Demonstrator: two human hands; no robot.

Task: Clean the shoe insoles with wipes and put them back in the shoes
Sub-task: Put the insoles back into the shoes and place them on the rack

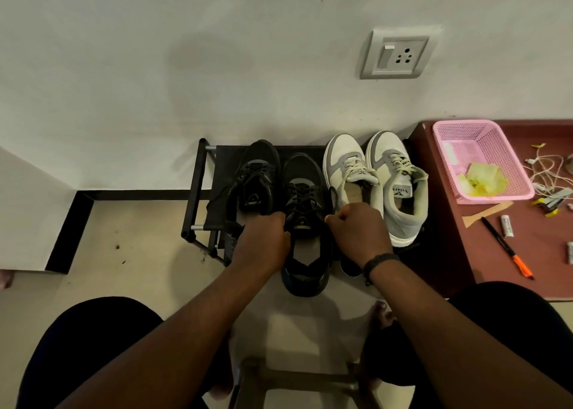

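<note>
Okay, both hands on the nearer black lace-up sneaker, which sits toe toward the wall, heel hanging off the front edge of the low black metal-and-fabric shoe rack. My left hand has a closed grip, fingers curled on the sneaker's left collar edge by the tongue. My right hand is curled too, pinching at the right side of the same shoe near the laces; cannot tell if it holds lace or collar. Black band on the right wrist. Sneaker mouth is open, a grey insole visible inside it.

Second black sneaker lies just left, further back on the rack. Pair of white-and-grey lace-up sneakers just right of the black ones, side by side, toes to the wall, tan insides showing.

Right of the rack, a dark red bench carries a pink perforated plastic basket with crumpled yellow-green material in it, possibly wipes, cannot tell. Near it: tangled white cables, a black pen with orange cap, a small white tube.

White wall socket with switch above. My dark-clad knees at the bottom, bare foot on the pale floor.
</note>
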